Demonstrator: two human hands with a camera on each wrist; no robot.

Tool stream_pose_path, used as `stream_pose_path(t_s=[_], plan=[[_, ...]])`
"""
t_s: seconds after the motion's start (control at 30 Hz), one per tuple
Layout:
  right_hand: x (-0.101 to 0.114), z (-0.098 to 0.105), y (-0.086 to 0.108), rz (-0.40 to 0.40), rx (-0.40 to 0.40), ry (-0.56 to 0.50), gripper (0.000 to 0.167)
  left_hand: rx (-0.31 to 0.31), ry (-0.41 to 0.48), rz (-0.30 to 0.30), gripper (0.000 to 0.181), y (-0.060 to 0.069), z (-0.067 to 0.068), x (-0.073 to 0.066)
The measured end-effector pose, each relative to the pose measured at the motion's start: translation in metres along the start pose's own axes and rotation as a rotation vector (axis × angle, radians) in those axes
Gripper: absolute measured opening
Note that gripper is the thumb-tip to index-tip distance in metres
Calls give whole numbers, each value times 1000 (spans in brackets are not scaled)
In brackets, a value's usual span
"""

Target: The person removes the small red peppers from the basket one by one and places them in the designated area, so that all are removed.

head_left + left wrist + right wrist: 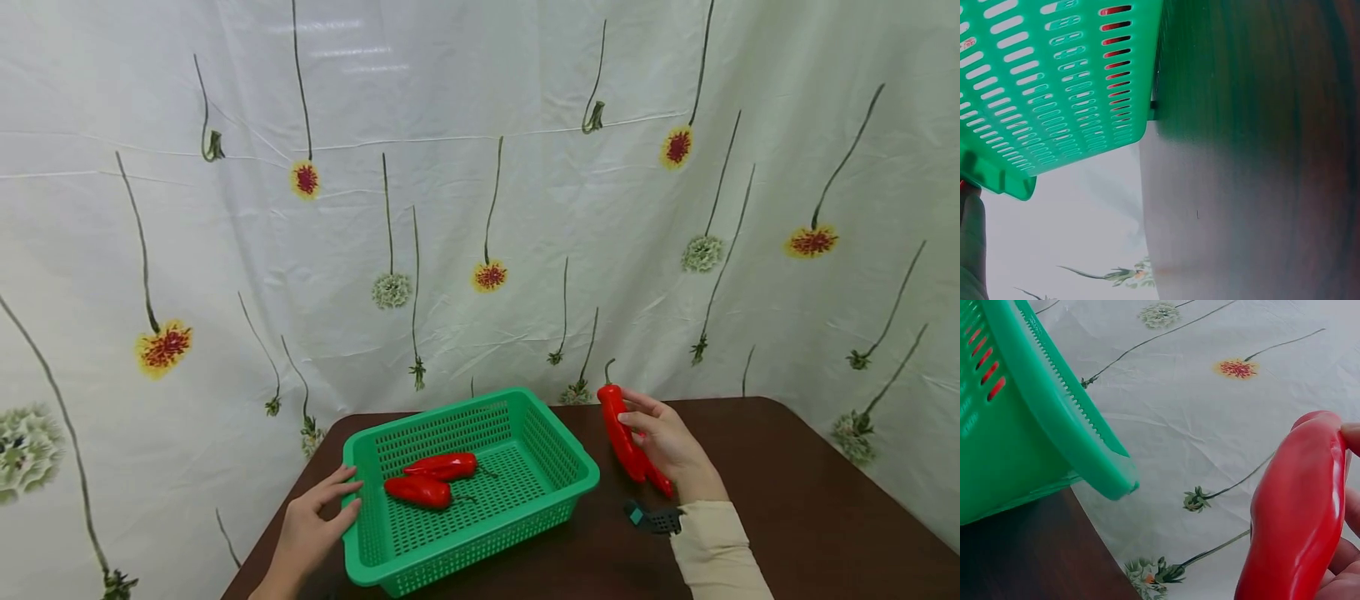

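Note:
My right hand point(663, 437) pinches a long red pepper point(619, 433) between thumb and fingers, its stem pointing up, to the right of the green plastic basket point(480, 521). In the right wrist view the held red pepper point(1297, 506) fills the lower right. A second red pepper point(657, 477) shows below that hand, partly hidden; whether it lies on the table cannot be told. Inside the basket lie two more red peppers point(442, 467), side by side near the left end. The left hand point(311, 521) touches the basket's left rim with its fingers spread.
A dark brown table point(765, 483) bears the basket. Near the right wrist is a black strap point(660, 521) with a small teal part. Behind the table hangs a pale curtain point(450, 167) printed with flowers.

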State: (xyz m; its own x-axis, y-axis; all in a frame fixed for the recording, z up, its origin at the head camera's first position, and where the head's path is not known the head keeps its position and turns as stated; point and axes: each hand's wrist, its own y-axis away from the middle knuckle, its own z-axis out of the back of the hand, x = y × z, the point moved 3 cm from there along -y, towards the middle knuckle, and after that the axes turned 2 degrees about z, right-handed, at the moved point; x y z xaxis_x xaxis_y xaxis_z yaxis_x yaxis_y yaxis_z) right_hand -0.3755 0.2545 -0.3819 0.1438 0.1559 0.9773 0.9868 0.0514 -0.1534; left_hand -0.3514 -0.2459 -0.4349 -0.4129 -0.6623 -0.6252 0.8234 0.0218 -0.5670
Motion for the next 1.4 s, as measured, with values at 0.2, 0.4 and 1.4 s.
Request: stream_pose_path(t_s=[0.2, 0.4, 1.4], plan=[[0, 6, 1, -4, -24, 43, 62, 2, -23, 9, 24, 1, 2, 0], [-8, 18, 1, -38, -115, 105, 64, 11, -41, 20, 23, 1, 2, 1], [-42, 59, 0, -162, -440, 185, 62, 12, -18, 22, 24, 1, 1, 0]])
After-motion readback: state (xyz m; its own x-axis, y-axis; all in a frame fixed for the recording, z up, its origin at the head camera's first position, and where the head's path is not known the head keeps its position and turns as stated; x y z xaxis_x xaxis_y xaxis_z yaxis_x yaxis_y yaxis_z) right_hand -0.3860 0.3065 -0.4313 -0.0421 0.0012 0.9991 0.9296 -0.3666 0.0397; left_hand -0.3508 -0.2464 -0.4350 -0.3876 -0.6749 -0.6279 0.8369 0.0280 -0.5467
